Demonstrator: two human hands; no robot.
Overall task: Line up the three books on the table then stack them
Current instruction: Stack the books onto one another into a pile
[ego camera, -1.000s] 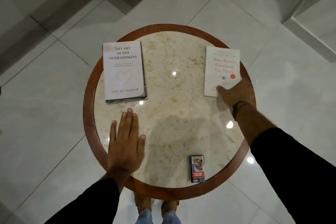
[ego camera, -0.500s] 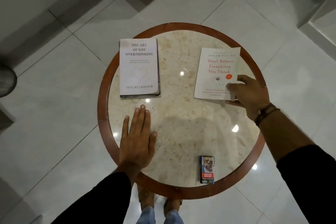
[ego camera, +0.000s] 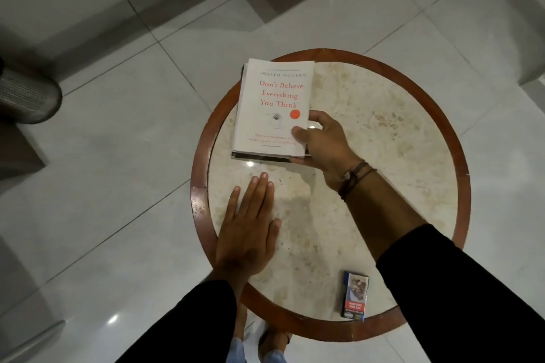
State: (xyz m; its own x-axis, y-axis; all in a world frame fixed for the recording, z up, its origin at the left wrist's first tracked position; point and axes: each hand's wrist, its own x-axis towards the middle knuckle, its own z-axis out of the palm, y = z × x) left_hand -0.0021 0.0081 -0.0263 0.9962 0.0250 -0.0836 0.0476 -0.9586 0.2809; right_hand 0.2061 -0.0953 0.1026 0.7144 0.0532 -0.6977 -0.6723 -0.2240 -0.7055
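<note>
My right hand (ego camera: 321, 144) pinches white book (ego camera: 272, 109) atop other book (ego camera: 262, 158); left hand (ego camera: 247, 233) flat, fingers spread, on table (ego camera: 383, 141).

The white book (ego camera: 272, 106) with the red title "Don't Believe Everything You Think" lies face up with its cover closed, title upright to the viewer, at the far left part of the round worktop (ego camera: 383, 156), its far left corner reaching over the worktop's brown rim. It sits on top of another book (ego camera: 267, 158), of which only a thin dark edge shows along the near side and a sliver at the far left corner; the two are nearly square with each other. The top book's near right corner is pinched by the right hand (ego camera: 323, 141), thumb on the cover. A third book cannot be made out.
</note>
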